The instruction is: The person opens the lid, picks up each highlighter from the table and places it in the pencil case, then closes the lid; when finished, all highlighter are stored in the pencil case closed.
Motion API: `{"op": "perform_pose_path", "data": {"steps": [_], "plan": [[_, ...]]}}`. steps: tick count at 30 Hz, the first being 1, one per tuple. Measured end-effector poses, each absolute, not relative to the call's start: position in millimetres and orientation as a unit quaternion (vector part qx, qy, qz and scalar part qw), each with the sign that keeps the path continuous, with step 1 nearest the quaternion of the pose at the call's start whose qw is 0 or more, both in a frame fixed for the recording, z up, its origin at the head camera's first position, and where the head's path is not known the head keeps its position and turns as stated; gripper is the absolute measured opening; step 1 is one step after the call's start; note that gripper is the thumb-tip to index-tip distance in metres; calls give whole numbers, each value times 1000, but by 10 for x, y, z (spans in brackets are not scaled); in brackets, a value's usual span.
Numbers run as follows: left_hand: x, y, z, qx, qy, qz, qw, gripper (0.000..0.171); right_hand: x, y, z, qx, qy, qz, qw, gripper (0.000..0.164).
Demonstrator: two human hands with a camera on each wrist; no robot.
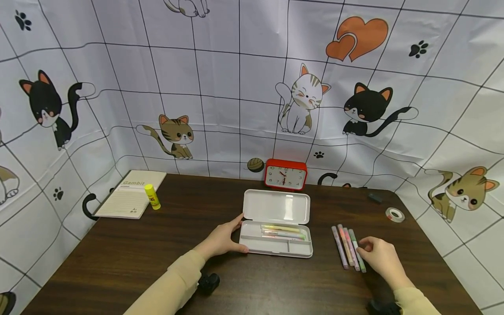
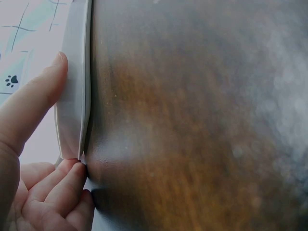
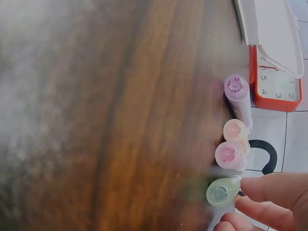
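Note:
The white pencil case (image 1: 250, 245) lies with its lid (image 1: 275, 205) raised at the back, and several yellow and green-tipped pens (image 1: 281, 232) are inside. My left hand (image 1: 222, 238) grips its left end, thumb along the front wall (image 2: 72, 106) and fingers round the side. On the right, my right hand (image 1: 379, 258) has thumb and forefinger pinched at the side of a green marker (image 3: 220, 192). To its left lie a pink marker (image 1: 352, 250), a peach marker (image 1: 346, 246) and, a little apart, a purple marker (image 1: 340, 247).
Behind the case stands a red clock (image 1: 285, 175) against the cat-print cloth. A notebook (image 1: 131, 194) with a yellow glue stick (image 1: 152, 197) at its edge is at the back left. A tape roll (image 1: 394, 215) and a small dark block (image 1: 375, 198) lie at the back right.

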State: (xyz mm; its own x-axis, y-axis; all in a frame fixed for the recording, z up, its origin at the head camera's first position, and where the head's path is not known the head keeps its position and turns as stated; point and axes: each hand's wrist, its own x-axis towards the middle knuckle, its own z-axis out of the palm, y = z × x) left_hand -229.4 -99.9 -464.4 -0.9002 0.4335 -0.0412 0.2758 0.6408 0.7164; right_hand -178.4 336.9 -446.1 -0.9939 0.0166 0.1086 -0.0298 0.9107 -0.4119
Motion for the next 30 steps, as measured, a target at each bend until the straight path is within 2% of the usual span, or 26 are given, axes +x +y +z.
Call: {"op": "perform_pose_path", "data": {"steps": [30], "plan": [[-2286,-998,-4654,202,898,377,100,109,-1839,3395,-4431,-28,-977,210,7,20]]}}
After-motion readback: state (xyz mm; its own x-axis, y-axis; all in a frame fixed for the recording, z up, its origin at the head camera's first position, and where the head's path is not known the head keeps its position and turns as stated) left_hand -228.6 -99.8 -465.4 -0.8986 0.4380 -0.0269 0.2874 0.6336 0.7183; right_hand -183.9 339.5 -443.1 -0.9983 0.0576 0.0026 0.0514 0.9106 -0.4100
